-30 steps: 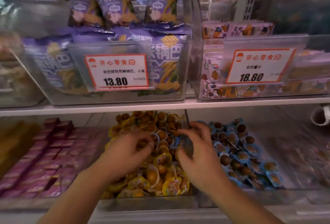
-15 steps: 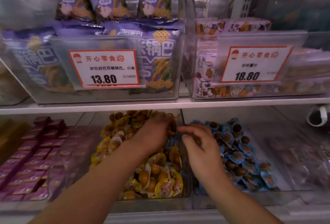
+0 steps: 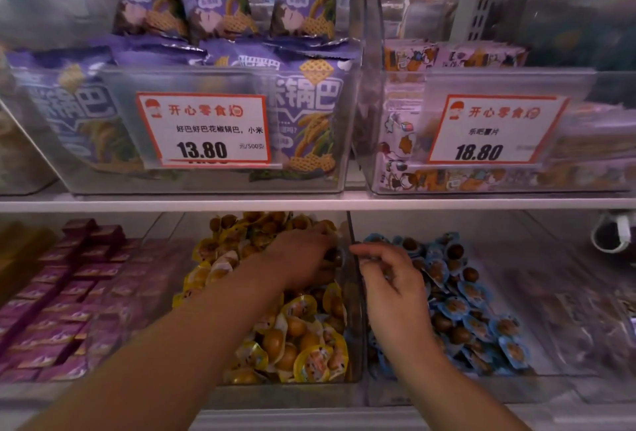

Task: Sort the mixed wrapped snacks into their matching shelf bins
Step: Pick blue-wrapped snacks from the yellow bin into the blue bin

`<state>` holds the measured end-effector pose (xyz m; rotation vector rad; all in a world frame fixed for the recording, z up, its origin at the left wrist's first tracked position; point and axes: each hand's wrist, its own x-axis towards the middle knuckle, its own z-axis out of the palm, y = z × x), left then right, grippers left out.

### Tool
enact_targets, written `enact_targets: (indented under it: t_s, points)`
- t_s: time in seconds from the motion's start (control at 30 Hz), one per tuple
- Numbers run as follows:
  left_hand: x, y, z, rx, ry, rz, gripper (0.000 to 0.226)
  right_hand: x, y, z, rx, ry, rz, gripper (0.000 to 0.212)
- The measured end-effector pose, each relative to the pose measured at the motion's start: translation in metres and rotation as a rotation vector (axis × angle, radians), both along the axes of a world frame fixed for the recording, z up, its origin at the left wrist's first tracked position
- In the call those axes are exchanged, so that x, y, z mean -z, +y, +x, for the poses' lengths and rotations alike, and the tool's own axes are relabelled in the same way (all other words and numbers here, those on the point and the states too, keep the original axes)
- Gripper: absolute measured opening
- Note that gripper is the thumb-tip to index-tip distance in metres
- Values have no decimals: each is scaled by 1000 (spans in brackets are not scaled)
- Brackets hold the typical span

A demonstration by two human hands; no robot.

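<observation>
**Both hands at the divider between the egg-snack bins**

Left hand (image 3: 303,258) reaching deep into the clear plastic bin of yellow-wrapped brown snacks (image 3: 296,334), fingers curled on a dark wrapped piece against its right wall. Right hand (image 3: 392,286) just across that wall, over the clear bin of blue-wrapped brown snacks (image 3: 471,296), fingers bent; holding anything or not, cannot tell. Above, on the white shelf edge (image 3: 309,204), red-bordered price card reading 13.80 (image 3: 203,129) before purple 锅巴 bags (image 3: 306,114); second card reading 18.80 (image 3: 492,129).

The left hand (image 3: 303,258) has reached deeper into the yellow-wrapped snacks (image 3: 303,337); the right hand (image 3: 392,286) has crossed over the blue-wrapped snacks (image 3: 475,303).
</observation>
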<state>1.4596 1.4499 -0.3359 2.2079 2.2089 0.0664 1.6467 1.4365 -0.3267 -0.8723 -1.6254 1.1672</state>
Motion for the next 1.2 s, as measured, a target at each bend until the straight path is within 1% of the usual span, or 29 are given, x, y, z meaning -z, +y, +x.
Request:
enact_targets:
  t_s: [0.03,0.1,0.17,0.23,0.33,0.4,0.5,0.53,0.6,0.67,0.7,0.77,0.8,0.87,0.93,1.0,1.07,1.2]
  points:
    - [-6,-7,-5,37,-11,-12,34,1,0,0,-4,4,-2,33]
    - [-21,-25,-19,41,-33,-18,24,2,1,0,-8,7,-3,32]
    - [-33,-46,-33,-9,-95,-22,24,3,2,-1,-10,7,7,32]
    - [-41,-67,-43,-72,-196,-36,18,3,3,-1,-11,10,27,32]
    - [-40,-98,-45,-192,-233,-26,10,1,0,-1,-36,-23,54,32]
    - [-34,-118,-40,-245,-241,71,8,-7,-3,4,-34,-86,164,30]
    - [-21,-141,-28,-321,-247,237,13,-24,-13,11,-27,-189,454,23]
    - [-17,-148,-25,-351,-272,301,18,-31,-19,8,-74,-212,468,26]
    - [-11,-160,-18,-430,-426,459,28,-43,-29,-11,-216,-304,312,38]
    - [-10,-171,-12,-519,-655,627,31,-44,-28,-44,-321,-451,103,42]
    - [-11,-175,-9,-553,-780,688,28,-39,-22,-62,-321,-538,31,40]
    - [-14,-182,-3,-599,-996,776,14,-24,-9,-90,-242,-738,-53,40]
    - [-15,-183,-1,-615,-1074,799,9,-15,-2,-99,-192,-772,-110,42]
    - [-15,-182,1,-640,-1175,778,9,-2,6,-110,-130,-708,-260,41]
    - [-14,-181,0,-649,-1232,712,11,3,13,-114,-74,-600,-377,43]
    - [-12,-180,-2,-644,-1274,668,14,1,19,-120,-51,-498,-500,48]
    - [-11,-180,-7,-657,-1390,643,16,-3,28,-128,-36,-450,-541,52]
    - [-16,-179,-16,-791,-1733,524,22,1,37,-139,8,-422,-531,54]
